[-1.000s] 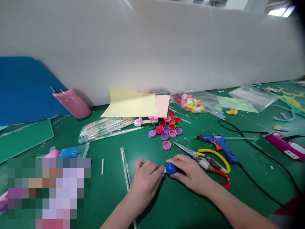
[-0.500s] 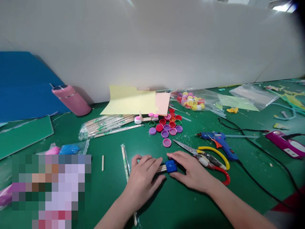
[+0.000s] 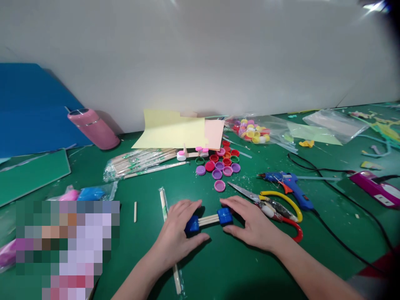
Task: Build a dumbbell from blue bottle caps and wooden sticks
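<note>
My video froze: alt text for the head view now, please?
Left hand and right hand curve around the blue ends of parallel wooden sticks over a green table; coloured caps lie beyond, scissors and a blue glue gun to the right.

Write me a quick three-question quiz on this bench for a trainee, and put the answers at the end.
1. True or false: the pink bottle is to the left of the yellow paper.
2. What joins the two blue blocks? a) black cable b) wooden sticks c) green string
3. Fill in: one handle of the scissors is yellow; the other is ____.

Key: 1 true; 2 b; 3 red
</note>
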Available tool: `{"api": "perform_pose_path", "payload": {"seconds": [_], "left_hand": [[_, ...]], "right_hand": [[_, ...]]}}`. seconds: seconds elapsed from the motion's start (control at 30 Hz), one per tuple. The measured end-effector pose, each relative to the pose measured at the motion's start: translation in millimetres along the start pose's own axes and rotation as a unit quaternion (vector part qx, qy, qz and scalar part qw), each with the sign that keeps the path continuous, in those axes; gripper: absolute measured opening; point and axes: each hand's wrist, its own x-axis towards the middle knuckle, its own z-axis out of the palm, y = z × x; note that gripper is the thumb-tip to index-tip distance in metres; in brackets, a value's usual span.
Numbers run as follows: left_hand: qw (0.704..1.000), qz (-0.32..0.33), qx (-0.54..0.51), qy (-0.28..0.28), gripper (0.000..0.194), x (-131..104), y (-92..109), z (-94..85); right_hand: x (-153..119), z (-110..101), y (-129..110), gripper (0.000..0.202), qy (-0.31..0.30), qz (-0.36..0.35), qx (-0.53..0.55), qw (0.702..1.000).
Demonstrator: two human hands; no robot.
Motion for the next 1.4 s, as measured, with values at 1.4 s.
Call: {"api": "perform_pose_path", "payload": {"seconds": [1.4], "left_hand": [[0.996,0.079,-0.040,0.020,0.016,12.2,8.6,14.6]], "right_hand": [[1.6,3.1,0.8,0.031,-0.002,-0.028,-0.021,0.999]]}}
